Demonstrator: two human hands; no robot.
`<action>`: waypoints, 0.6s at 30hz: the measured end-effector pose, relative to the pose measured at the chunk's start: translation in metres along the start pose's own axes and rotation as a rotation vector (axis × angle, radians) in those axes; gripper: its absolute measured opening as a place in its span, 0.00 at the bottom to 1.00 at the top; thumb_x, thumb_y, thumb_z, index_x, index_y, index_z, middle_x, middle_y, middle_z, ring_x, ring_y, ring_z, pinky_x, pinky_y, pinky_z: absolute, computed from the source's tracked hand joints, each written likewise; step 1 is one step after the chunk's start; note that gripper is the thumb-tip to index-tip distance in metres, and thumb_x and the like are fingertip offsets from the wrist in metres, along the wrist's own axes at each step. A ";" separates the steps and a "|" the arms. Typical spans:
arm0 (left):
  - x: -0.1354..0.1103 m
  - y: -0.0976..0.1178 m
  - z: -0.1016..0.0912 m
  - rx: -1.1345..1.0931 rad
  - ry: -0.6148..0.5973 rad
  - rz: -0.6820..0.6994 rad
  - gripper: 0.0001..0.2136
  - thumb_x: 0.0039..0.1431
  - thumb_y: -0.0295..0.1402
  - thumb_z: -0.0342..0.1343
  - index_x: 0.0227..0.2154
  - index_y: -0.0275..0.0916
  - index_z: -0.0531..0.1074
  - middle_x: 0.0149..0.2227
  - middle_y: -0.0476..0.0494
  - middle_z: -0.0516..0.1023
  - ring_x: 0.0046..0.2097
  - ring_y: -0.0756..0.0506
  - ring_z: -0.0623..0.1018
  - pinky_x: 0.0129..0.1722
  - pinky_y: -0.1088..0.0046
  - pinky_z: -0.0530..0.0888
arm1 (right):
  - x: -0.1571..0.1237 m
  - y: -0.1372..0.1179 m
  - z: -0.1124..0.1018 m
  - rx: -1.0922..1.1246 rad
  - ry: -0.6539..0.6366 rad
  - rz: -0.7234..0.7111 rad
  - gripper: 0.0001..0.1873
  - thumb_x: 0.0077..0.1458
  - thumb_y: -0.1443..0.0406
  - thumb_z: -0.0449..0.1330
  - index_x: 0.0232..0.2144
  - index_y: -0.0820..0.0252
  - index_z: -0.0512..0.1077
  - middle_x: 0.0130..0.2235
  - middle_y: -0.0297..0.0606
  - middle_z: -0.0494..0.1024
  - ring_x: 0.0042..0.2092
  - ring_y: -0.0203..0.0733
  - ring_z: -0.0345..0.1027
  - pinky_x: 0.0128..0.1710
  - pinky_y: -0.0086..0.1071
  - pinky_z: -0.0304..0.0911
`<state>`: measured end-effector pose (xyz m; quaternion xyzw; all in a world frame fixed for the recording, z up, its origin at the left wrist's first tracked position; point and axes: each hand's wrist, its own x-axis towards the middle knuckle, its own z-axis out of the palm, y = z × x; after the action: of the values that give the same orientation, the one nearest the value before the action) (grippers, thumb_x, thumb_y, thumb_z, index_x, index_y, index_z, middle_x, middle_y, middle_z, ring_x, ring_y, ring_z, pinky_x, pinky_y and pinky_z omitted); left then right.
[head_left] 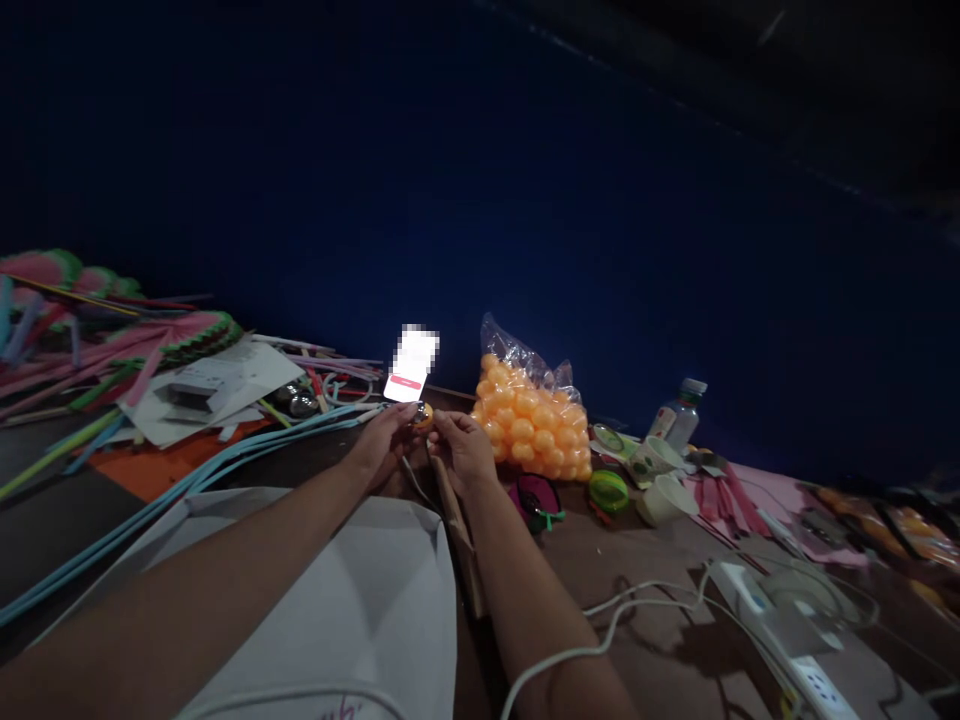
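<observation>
My left hand and my right hand meet at the middle, both with fingers closed in a pinch. Between their fingertips is a small round orange piece with a dark, shiny part; its exact kind is too small to make out. Just beyond the hands stands a phone with a bright, partly blurred screen. A clear plastic bag of orange balls sits close to the right hand. Below the fingers runs a narrow brown strip, partly behind my right forearm.
Light blue rods and a white sheet lie at the left and front. Watermelon-patterned pieces pile up at far left. To the right are paper cups, a bottle, a power strip and loose white cables.
</observation>
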<state>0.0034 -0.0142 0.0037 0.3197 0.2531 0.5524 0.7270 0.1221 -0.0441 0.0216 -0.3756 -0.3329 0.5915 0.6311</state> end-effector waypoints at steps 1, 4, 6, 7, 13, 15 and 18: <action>0.000 0.000 0.000 -0.004 -0.004 0.000 0.05 0.54 0.29 0.57 0.33 0.33 0.73 0.30 0.43 0.76 0.29 0.50 0.76 0.27 0.77 0.74 | 0.000 -0.001 0.000 -0.003 -0.011 0.020 0.17 0.35 0.61 0.72 0.26 0.64 0.71 0.19 0.30 0.73 0.20 0.28 0.65 0.18 0.19 0.62; -0.001 0.000 0.000 -0.004 -0.022 0.007 0.05 0.54 0.29 0.57 0.33 0.33 0.73 0.30 0.44 0.76 0.29 0.51 0.75 0.28 0.78 0.74 | -0.001 -0.002 -0.001 -0.002 -0.034 0.060 0.15 0.36 0.64 0.71 0.28 0.63 0.73 0.21 0.30 0.74 0.21 0.29 0.66 0.18 0.19 0.63; -0.001 0.000 0.001 0.014 -0.027 0.012 0.06 0.54 0.30 0.58 0.34 0.33 0.73 0.30 0.44 0.76 0.29 0.51 0.76 0.28 0.78 0.74 | 0.000 -0.003 -0.001 0.004 -0.023 0.060 0.15 0.37 0.64 0.71 0.29 0.62 0.73 0.23 0.31 0.76 0.21 0.29 0.66 0.17 0.20 0.62; -0.002 0.000 0.001 0.026 -0.025 0.014 0.07 0.54 0.30 0.58 0.34 0.33 0.73 0.30 0.44 0.76 0.30 0.51 0.76 0.29 0.78 0.74 | 0.000 -0.004 -0.002 0.009 -0.012 0.060 0.14 0.37 0.65 0.71 0.29 0.62 0.73 0.24 0.31 0.76 0.20 0.28 0.65 0.16 0.19 0.61; -0.006 0.002 0.005 0.093 -0.012 0.013 0.09 0.51 0.32 0.61 0.34 0.33 0.74 0.28 0.45 0.76 0.28 0.52 0.75 0.27 0.79 0.73 | 0.001 -0.005 -0.004 0.046 0.014 0.095 0.15 0.36 0.66 0.70 0.31 0.62 0.74 0.24 0.31 0.77 0.17 0.24 0.59 0.12 0.16 0.51; -0.006 0.002 0.006 0.105 -0.005 0.011 0.09 0.50 0.32 0.62 0.35 0.33 0.74 0.28 0.45 0.76 0.28 0.52 0.75 0.26 0.79 0.72 | 0.002 -0.005 -0.005 0.053 -0.008 0.104 0.17 0.36 0.66 0.70 0.32 0.63 0.74 0.25 0.32 0.77 0.17 0.23 0.58 0.12 0.15 0.50; -0.006 0.001 0.006 0.106 0.007 0.007 0.11 0.48 0.32 0.63 0.35 0.34 0.74 0.28 0.46 0.76 0.29 0.51 0.75 0.27 0.79 0.73 | 0.003 -0.003 -0.007 0.044 -0.031 0.106 0.18 0.36 0.65 0.70 0.33 0.63 0.75 0.25 0.34 0.77 0.17 0.23 0.57 0.12 0.15 0.47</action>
<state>0.0050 -0.0207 0.0087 0.3569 0.2834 0.5417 0.7063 0.1301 -0.0413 0.0207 -0.3697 -0.3091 0.6369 0.6017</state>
